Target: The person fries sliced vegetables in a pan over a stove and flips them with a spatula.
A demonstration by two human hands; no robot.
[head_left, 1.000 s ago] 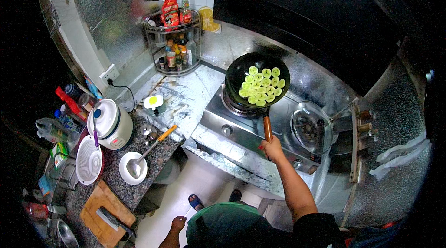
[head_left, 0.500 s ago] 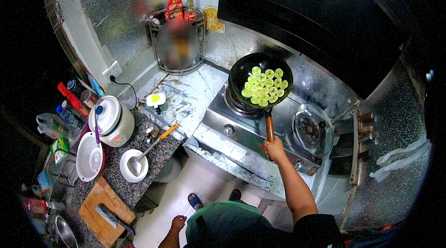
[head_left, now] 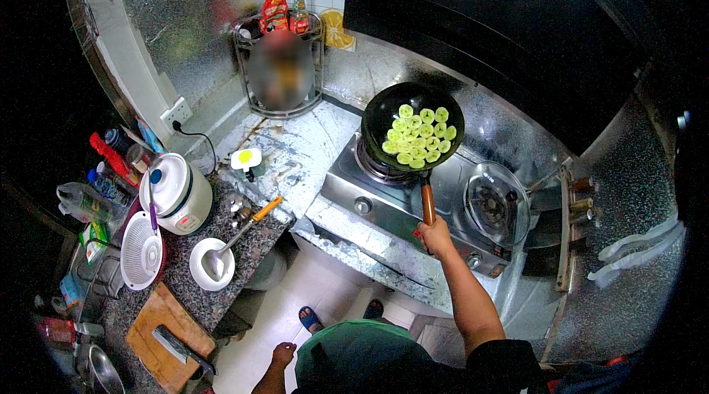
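Observation:
A black wok [head_left: 378, 112] holding several pale green vegetable slices [head_left: 416, 135] sits on the left burner of a steel gas stove [head_left: 384, 198]. My right hand [head_left: 435, 236] grips the end of the wok's brown wooden handle [head_left: 427, 202], arm stretched forward. My left hand [head_left: 281, 355] hangs low beside my body near the floor, holding nothing, fingers loosely curled. A green shirt fills the bottom of the picture.
The right burner [head_left: 491, 202] has a glass lid on it. On the left counter stand a white rice cooker [head_left: 177, 191], a white colander [head_left: 142, 259], a white bowl with a ladle [head_left: 212, 263] and a wooden board with a cleaver [head_left: 166, 335]. A corner rack holds sauce bottles [head_left: 275, 10].
The wok and my right hand have stayed in place on the stove. The view has shifted slightly. My left hand still hangs at my side.

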